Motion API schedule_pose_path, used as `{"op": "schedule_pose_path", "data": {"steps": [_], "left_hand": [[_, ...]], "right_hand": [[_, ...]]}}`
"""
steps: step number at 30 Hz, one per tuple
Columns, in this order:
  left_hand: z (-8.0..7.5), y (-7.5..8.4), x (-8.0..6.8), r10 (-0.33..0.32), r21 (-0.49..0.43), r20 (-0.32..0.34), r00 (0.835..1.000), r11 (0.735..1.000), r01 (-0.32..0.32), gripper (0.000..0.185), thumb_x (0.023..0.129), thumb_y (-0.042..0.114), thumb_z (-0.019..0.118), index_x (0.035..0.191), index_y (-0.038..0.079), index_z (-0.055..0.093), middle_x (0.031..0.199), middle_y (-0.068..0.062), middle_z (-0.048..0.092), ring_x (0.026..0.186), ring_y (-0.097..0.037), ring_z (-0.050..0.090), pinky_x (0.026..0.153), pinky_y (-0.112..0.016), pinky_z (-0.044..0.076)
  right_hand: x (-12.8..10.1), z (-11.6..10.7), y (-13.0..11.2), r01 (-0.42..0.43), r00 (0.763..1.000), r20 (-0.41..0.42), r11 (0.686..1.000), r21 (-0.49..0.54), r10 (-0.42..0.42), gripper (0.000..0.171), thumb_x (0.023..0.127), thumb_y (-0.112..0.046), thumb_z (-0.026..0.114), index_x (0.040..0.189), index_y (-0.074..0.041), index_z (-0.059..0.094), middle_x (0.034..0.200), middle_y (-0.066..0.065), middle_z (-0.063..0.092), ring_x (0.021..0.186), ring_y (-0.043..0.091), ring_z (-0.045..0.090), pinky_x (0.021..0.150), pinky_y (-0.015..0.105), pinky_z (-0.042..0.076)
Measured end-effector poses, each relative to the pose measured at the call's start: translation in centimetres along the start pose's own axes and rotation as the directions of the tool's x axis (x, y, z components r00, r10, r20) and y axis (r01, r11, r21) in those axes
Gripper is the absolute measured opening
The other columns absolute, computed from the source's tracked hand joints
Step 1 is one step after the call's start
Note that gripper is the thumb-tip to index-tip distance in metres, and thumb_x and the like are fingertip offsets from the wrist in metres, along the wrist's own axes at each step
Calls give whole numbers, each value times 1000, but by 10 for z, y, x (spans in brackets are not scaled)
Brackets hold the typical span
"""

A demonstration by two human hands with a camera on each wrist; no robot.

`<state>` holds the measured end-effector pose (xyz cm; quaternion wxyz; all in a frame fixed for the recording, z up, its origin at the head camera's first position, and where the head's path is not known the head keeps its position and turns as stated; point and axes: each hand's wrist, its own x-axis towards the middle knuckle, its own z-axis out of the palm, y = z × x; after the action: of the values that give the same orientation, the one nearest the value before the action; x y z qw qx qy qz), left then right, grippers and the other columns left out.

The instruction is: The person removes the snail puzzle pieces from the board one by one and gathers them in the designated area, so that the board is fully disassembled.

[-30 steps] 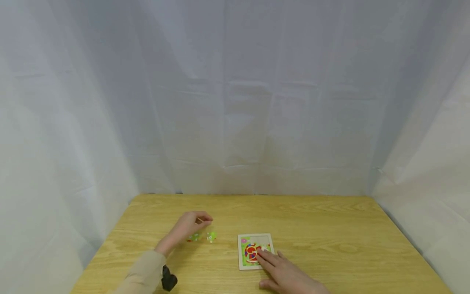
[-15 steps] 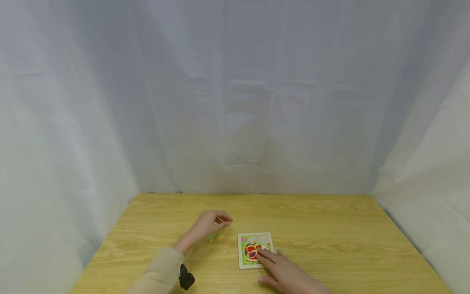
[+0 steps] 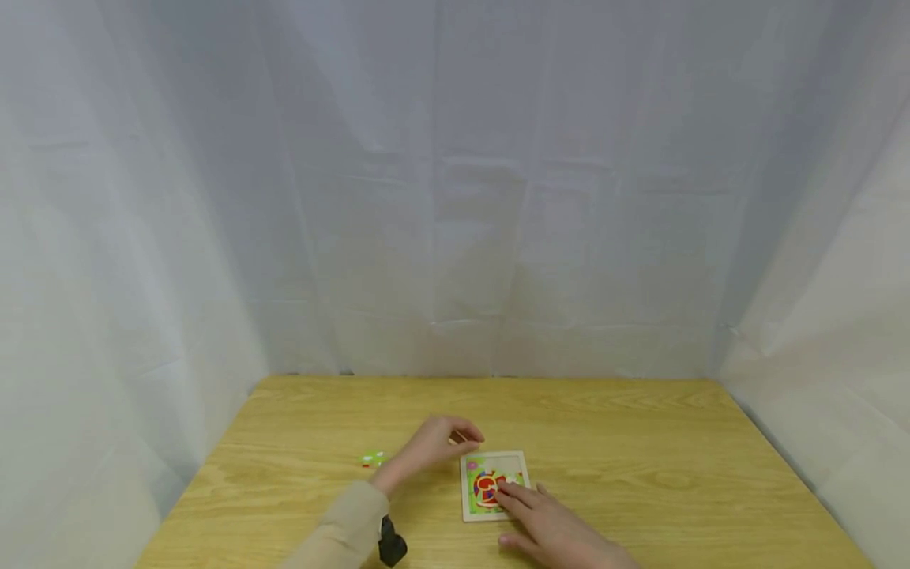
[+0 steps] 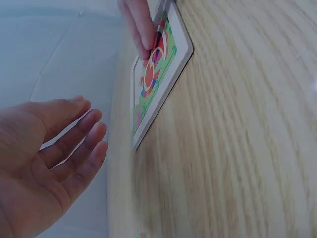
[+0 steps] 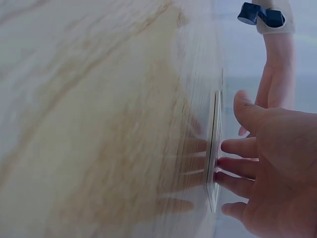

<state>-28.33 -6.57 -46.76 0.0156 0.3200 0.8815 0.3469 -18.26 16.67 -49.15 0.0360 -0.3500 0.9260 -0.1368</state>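
A small jigsaw puzzle in a pale wooden frame [image 3: 465, 494] lies on the table, with a red, blue and green picture and bare wood at its upper right. My left hand [image 3: 432, 444] is above its upper left corner, thumb and fingertips together. A thin pale edge between them looks like a puzzle piece [image 3: 453, 442], mostly hidden by the fingers. My right hand [image 3: 550, 525] rests its straight fingertips on the puzzle's right side; the left wrist view shows these fingers [image 4: 141, 29] on the picture.
A loose green-and-white puzzle piece [image 3: 373, 457] lies left of the left forearm. The wooden table [image 3: 640, 458] is bounded by white sheeting [image 3: 490, 237] at the back and sides. A black device [image 3: 391, 544] sits at the left wrist.
My left hand has moved right, from above the loose green pieces to the puzzle's upper left corner. One loose piece is now out of sight near the left arm. The right hand has stayed put.
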Motion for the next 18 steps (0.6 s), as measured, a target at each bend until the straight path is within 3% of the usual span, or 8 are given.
{"op": "schedule_pose_path", "data": {"steps": [7,12,18], "left_hand": [[9,7,0,-10,-16,101,995,1000,12,14,85,14,65,99,14,68,93,5,68,82,-4,60,73,-20,49],[11,9,-1,-33,12,101,994,999,32,12,86,13,63,97,15,69,88,9,67,79,-3,59,70,-18,47],[11,12,-1,-26,51,119,993,998,20,14,91,16,57,97,17,69,91,6,68,72,-3,54,66,-18,44]], "right_hand": [[0,6,3,39,995,-92,999,-17,-40,58,93,-50,41,139,-14,41,144,6,37,126,30,42,99,55,33],[3,7,3,53,994,-96,998,-17,-54,56,94,-49,42,139,-17,41,144,2,37,128,25,40,101,52,33],[7,5,-1,154,985,-78,987,-33,-156,54,95,-45,41,139,-14,41,144,5,38,129,22,39,99,56,32]]}}
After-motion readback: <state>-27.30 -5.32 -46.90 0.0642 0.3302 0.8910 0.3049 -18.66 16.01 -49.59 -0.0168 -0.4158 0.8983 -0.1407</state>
